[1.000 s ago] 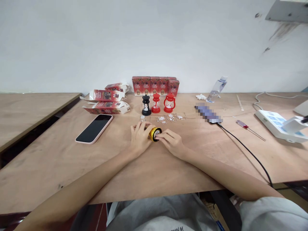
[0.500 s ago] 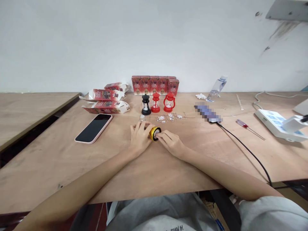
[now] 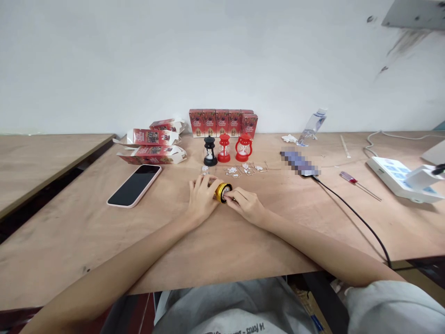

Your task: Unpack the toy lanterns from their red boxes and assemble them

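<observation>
Fingertip work seems in hand, the left hand [image 3: 202, 197] gripping the gold lantern [image 3: 219, 190], the right hand [image 3: 249, 204] bunched at its end, contents untellable, and steady bracing seems needed next.

The view shifts slightly: the screwdriver [image 3: 348, 177] at right sits farther left, and more shirt lettering [image 3: 256, 329] shows at bottom centre.

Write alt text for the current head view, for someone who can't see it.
A left hand holds a gold lantern on its side on a wooden table while the right hand's fingers touch its open-looking base. Behind stand one black lantern and two red lanterns, before a row of red boxes.
</observation>
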Demonstrator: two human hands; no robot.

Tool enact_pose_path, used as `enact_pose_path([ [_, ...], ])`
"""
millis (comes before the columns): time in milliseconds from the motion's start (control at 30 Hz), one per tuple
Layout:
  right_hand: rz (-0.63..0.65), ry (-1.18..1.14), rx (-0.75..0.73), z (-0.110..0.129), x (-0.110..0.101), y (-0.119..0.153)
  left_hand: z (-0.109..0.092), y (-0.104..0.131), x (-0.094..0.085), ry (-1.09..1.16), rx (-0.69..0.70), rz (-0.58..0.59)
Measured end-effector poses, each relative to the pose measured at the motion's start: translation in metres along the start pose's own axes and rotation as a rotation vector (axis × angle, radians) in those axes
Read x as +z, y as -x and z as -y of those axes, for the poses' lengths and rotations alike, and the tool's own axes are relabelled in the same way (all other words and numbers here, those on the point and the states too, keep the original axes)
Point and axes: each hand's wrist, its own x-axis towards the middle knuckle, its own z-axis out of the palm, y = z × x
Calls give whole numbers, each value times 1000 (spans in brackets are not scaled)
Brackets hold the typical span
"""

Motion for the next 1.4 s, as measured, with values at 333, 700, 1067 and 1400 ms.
enact_pose_path([
  [333, 60, -82, 72, -3, 2, 0, 0, -3, -1, 8, -36, 22],
  [700, 95, -53, 86, -3, 3, 0, -1, -2, -1, 3, -40, 29],
  [1067, 22, -85, 96, -20, -2, 2, 3, -5, -2, -5, -86, 22],
  [1400, 307, 336, 770, -127, -16, 20, 6, -5, -2, 9, -101, 24],
])
